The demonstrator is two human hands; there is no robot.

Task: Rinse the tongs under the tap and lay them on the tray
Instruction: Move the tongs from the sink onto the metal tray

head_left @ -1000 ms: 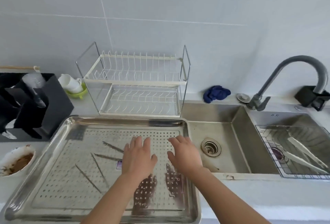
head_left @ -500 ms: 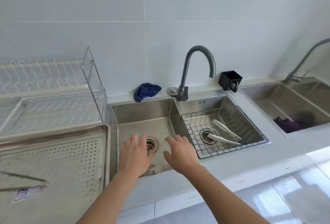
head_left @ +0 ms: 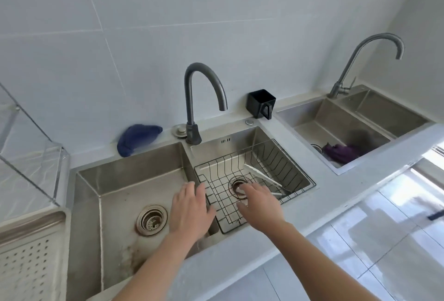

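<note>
White tongs (head_left: 262, 176) lie in a black wire basket (head_left: 295, 168) set in the right basin of the double sink. My right hand (head_left: 260, 204) hovers over the basket's front part with fingers spread, its fingertips close to the tongs' near arm, holding nothing. My left hand (head_left: 189, 209) is flat and spread above the divider between the two basins, also holding nothing. The dark grey tap (head_left: 204, 99) arches over the right basin with no water running. A corner of the perforated steel tray (head_left: 28, 260) shows at the lower left.
The left basin (head_left: 125, 180) has a round drain (head_left: 151, 220) and brown stains. A blue cloth (head_left: 138, 138) and a black holder (head_left: 260, 104) sit behind the sink. A dish rack (head_left: 28, 156) stands at left. A second sink (head_left: 336, 130) with a purple cloth (head_left: 341, 153) lies to the right.
The view has swung right, from the tray to the double sink. Both hands moved right with it, from over the tray to over the divider and the wire basket.
</note>
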